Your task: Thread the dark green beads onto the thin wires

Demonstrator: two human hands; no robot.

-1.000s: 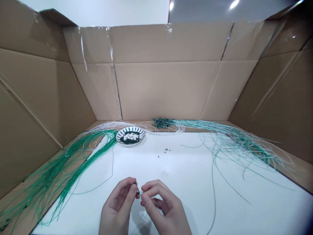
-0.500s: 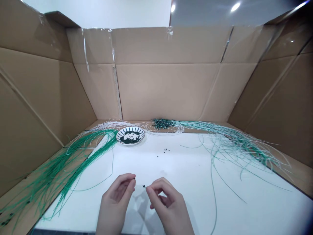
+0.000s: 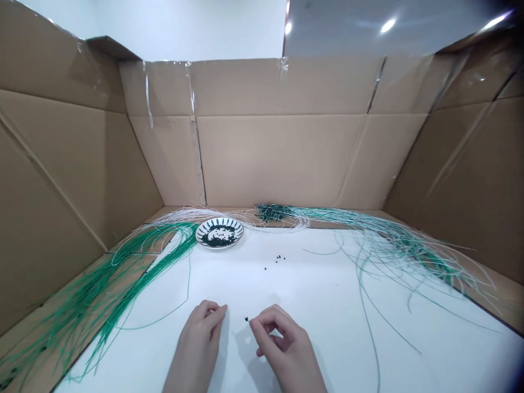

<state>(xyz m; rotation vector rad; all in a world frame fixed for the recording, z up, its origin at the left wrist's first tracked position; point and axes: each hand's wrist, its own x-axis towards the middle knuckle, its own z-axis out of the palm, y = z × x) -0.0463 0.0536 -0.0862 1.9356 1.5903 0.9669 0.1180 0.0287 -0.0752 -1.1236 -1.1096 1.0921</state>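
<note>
My right hand point(image 3: 286, 346) is closed in a pinch above the white board point(image 3: 319, 300). A tiny cluster of black beads point(image 3: 246, 319) pokes out past its thumb and fingertip, on the end of what looks like a thin strand. To the left, my left hand point(image 3: 200, 338) is turned palm down, thumb and fingertips together; anything between them is hidden. Beyond the hands, several loose black beads point(image 3: 279, 257) lie on the board. Farther back stands a striped plate point(image 3: 199, 232) holding many more small black beads.
Green strands point(image 3: 135, 289) spread along the left edge. Another bundle of green and white strands point(image 3: 368, 221) runs along the back and down the right side, with loose ends curving over the board. Cardboard walls point(image 3: 278, 158) enclose the back and both sides.
My left hand has turned palm down and lowered; the dark bead at its fingertips no longer shows. My right hand keeps its pinch, shifted slightly. The whole view has tilted a little.
</note>
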